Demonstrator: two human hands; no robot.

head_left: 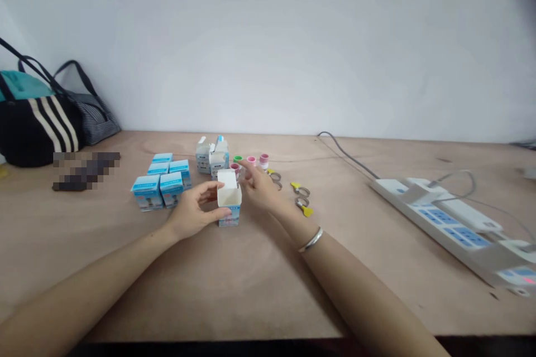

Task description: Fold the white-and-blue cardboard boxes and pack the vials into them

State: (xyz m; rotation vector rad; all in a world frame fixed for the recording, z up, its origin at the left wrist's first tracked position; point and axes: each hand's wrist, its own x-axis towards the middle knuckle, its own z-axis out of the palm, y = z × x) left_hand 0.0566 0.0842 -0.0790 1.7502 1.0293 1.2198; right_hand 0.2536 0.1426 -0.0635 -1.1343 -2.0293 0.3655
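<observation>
My left hand (190, 213) grips a small blue-and-white carton (229, 216) at its side, thumb in front. The carton stands upright on the table with its top flap raised; its contents are hidden. Just right of it, my right hand (256, 183) hovers beside several small containers, index finger stretched out and the other fingers partly bent. These include a dark-pink-topped container (235, 168), a green-topped one (238, 159), a pink-topped one (251, 160) and another dark pink one (263, 159). No object shows in my right fingers.
Several closed blue cartons (146, 194) stand at left, with opened cartons (218, 159) behind. Metal hose clamps with yellow keys (305, 209) lie right of my right hand. A power strip (444, 226) with cables is at far right. Bags (42, 122) and a dark pixelated object (86, 172) are left.
</observation>
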